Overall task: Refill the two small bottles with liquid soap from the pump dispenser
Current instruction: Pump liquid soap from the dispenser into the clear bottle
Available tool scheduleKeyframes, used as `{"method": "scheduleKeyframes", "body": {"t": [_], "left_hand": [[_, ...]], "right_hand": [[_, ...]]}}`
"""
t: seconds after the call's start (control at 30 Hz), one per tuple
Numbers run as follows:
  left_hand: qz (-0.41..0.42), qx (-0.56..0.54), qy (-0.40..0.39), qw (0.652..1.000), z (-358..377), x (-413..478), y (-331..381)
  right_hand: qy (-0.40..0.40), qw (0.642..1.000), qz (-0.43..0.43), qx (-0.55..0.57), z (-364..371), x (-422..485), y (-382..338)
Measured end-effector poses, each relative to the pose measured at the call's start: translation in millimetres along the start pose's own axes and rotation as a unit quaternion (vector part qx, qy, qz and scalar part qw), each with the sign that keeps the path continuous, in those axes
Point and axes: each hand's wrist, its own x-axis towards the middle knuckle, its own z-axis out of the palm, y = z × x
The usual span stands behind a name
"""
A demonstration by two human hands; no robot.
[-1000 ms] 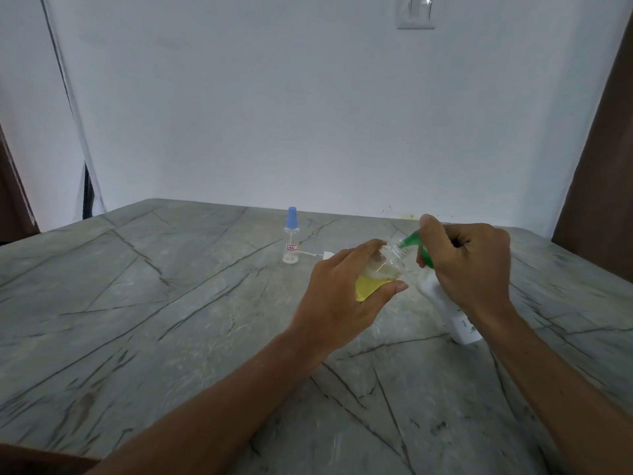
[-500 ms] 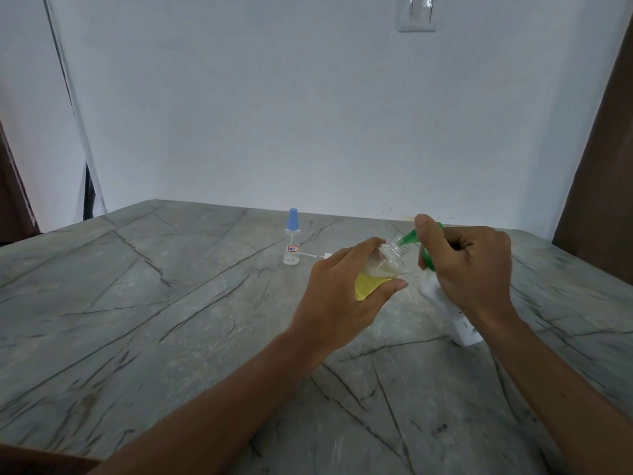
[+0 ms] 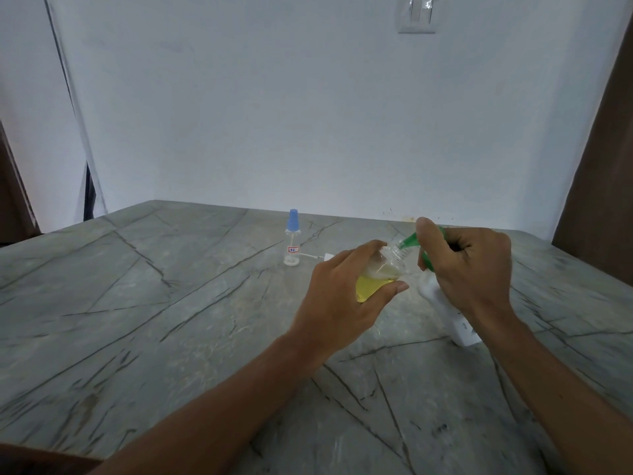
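My left hand (image 3: pixel 337 303) grips a small clear bottle (image 3: pixel 376 279), tilted, with yellow soap pooled in its lower half. Its open neck meets the green nozzle of the pump dispenser (image 3: pixel 455 320), a white bottle leaning on the table. My right hand (image 3: pixel 469 265) is wrapped round the green pump head, thumb on top. A second small clear bottle (image 3: pixel 292 240) with a blue spray cap and a small label stands upright farther back, apart from both hands.
Everything sits on a grey veined stone table (image 3: pixel 154 320). A small white piece with a thin tube (image 3: pixel 322 257) lies just right of the blue-capped bottle. A white wall rises behind, with a brown panel (image 3: pixel 603 166) at the right.
Both hands stay almost in place. My right thumb has shifted slightly on the pump head, and the bottle's neck stays at the nozzle.
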Motion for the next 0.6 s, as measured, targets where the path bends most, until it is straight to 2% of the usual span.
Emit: {"method": "scheduleKeyframes", "body": {"t": [0.6], "left_hand": [[-0.01,-0.001,0.008,1.0,0.0,-0.2,-0.4]], "right_hand": [[-0.004,1.0,-0.021,-0.017,3.9,3.0,3.5]]}}
